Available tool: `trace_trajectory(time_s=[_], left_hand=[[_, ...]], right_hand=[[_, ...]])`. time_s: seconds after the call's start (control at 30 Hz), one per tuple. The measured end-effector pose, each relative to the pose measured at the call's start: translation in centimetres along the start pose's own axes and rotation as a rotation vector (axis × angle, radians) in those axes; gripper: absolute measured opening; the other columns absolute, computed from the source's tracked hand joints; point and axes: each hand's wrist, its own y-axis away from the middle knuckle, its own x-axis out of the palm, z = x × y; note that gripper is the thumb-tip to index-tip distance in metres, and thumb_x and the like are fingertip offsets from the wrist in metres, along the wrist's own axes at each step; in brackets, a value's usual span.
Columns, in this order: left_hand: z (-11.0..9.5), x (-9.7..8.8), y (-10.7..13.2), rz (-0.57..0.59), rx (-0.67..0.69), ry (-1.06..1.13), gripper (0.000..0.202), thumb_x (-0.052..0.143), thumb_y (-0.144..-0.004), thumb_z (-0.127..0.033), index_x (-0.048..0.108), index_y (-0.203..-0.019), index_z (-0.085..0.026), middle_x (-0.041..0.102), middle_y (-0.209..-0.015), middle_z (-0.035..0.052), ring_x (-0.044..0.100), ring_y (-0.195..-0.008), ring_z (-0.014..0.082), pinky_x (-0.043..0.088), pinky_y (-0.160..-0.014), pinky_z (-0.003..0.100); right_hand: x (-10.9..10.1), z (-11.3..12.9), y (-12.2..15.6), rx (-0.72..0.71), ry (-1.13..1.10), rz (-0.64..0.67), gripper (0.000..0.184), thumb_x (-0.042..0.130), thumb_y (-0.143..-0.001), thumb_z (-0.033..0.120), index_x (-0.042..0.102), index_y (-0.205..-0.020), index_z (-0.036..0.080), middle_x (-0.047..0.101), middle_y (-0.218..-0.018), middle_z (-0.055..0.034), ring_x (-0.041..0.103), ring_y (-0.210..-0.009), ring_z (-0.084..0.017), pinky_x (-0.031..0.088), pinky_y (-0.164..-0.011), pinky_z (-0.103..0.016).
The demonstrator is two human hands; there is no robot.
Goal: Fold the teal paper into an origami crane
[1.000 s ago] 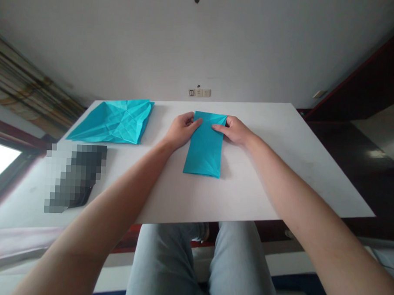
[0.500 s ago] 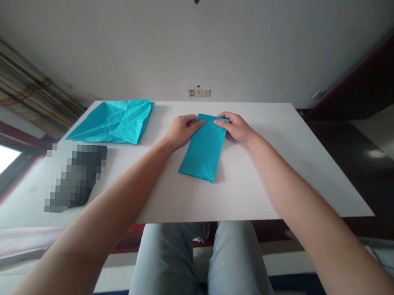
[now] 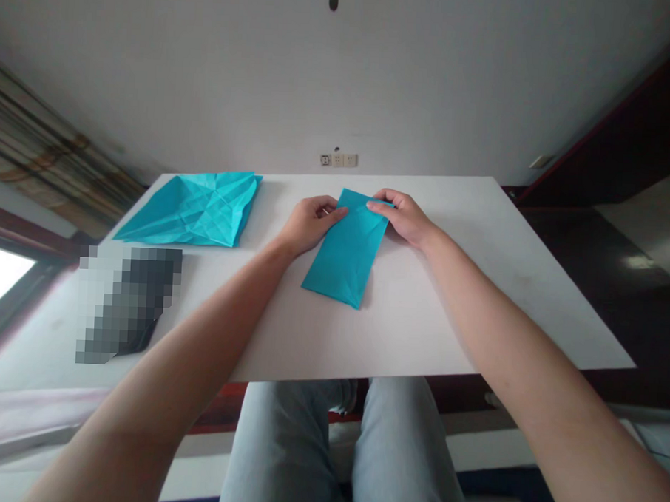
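Note:
A long folded strip of teal paper lies tilted on the white table, its upper end leaning right. My left hand presses its fingertips against the paper's upper left edge. My right hand has its fingers over the upper right corner. Both hands grip the strip from either side, and their fingers hide part of its top end. To the left lies a large creased sheet of the same teal paper, which neither hand touches.
A pixelated dark object lies on the table at the left, in front of the creased sheet. A wall socket strip sits behind the table. My jeans-clad knees show below the near table edge.
The folded strip has turned clockwise on the table, its lower end swinging left. My right hand has moved up and slightly left with it.

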Motion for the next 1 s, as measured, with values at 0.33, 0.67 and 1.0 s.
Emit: trace_trajectory(time_s=[0.33,0.67,1.0], left_hand=[[-0.62,-0.07,0.25,0.020,-0.028,-0.026,0.055,0.078,-0.104,-0.074,0.083,-0.092,-0.021,0.074,-0.084,0.0031,0.058,-0.081,0.0200,0.042,-0.073,0.035],[-0.98,-0.04,0.32,0.021,-0.039,-0.051,0.054,0.079,-0.101,-0.074,0.084,-0.096,-0.020,0.071,-0.080,0.0015,0.054,-0.076,0.0181,0.040,-0.071,0.033],[-0.81,-0.53,0.14,0.072,-0.019,-0.121,0.055,0.079,-0.102,-0.076,0.081,-0.097,-0.021,0.065,-0.079,0.0001,0.052,-0.077,0.0187,0.041,-0.071,0.034]], right_hand=[[-0.35,-0.34,-0.21,-0.033,-0.056,-0.016,0.042,0.106,-0.079,0.054,0.080,-0.097,0.025,0.079,-0.090,0.0013,0.068,-0.087,-0.019,0.059,-0.089,-0.037],[0.13,-0.09,0.19,0.018,-0.054,0.099,0.068,0.116,-0.069,0.074,0.071,-0.089,0.027,0.074,-0.082,0.0023,0.059,-0.077,-0.017,0.049,-0.073,-0.034],[-0.28,-0.50,-0.50,-0.019,-0.166,-0.108,0.078,0.117,-0.062,0.081,0.067,-0.089,0.028,0.073,-0.084,0.0036,0.063,-0.081,-0.018,0.056,-0.080,-0.035]])
